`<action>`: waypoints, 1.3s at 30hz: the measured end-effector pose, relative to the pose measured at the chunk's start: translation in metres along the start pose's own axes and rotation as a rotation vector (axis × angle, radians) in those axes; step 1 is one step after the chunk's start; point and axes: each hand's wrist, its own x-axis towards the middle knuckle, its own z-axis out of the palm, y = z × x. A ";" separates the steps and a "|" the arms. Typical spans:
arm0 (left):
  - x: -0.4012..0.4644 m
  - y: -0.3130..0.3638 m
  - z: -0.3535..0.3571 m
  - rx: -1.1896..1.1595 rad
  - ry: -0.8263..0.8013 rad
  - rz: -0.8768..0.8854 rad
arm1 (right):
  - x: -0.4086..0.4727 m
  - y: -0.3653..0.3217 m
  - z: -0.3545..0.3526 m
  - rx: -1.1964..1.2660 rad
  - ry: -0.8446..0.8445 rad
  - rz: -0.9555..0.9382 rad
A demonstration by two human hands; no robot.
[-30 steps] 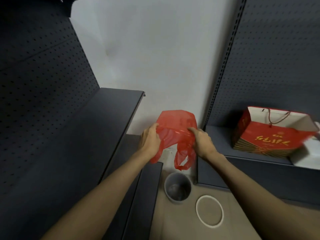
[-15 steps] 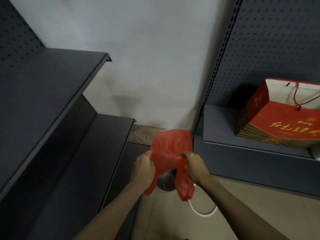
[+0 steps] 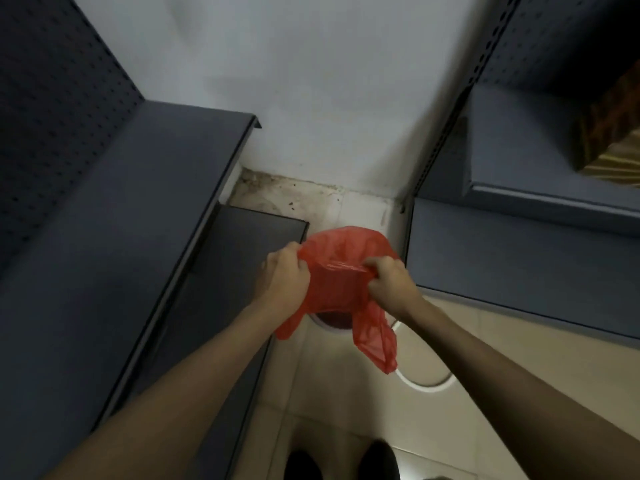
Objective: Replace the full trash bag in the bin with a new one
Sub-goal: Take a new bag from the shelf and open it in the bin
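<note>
With the fingers of our left hand [image 3: 284,277] and right hand [image 3: 393,284] pinched on the red bag [image 3: 341,271], the bin [image 3: 332,321] just beneath them, we judged it best to spread the mouth wide first.

Dim, soft indoor light with mild motion blur and wide-angle bending.

You get your brightest patch on the white wall [image 3: 311,81] at twelve o'clock, fading to grey shadow toward the floor [image 3: 346,393]; the source itself is not visible to you. The dark shelving [image 3: 104,237] at nine o'clock and the shelf [image 3: 519,150] at two o'clock swallow most detail, and the box [image 3: 613,133] at three o'clock is smeared and nearly lost in shade. The red bag [image 3: 343,268] is the only saturated colour and shows a faint sheen along its stretched edge. Your forearms darken toward the bottom corners. Straight shelf edges bow outward near the frame borders, and the whole picture looks slightly soft.
</note>
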 end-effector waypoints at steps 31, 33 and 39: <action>0.129 -0.112 0.255 0.122 0.038 0.092 | 0.143 0.183 0.173 0.146 -0.082 0.054; 0.129 -0.118 0.261 0.114 0.032 0.056 | 0.145 0.188 0.183 0.149 -0.091 0.084; 0.125 -0.132 0.270 0.120 -0.024 -0.021 | 0.151 0.194 0.199 0.150 -0.164 0.096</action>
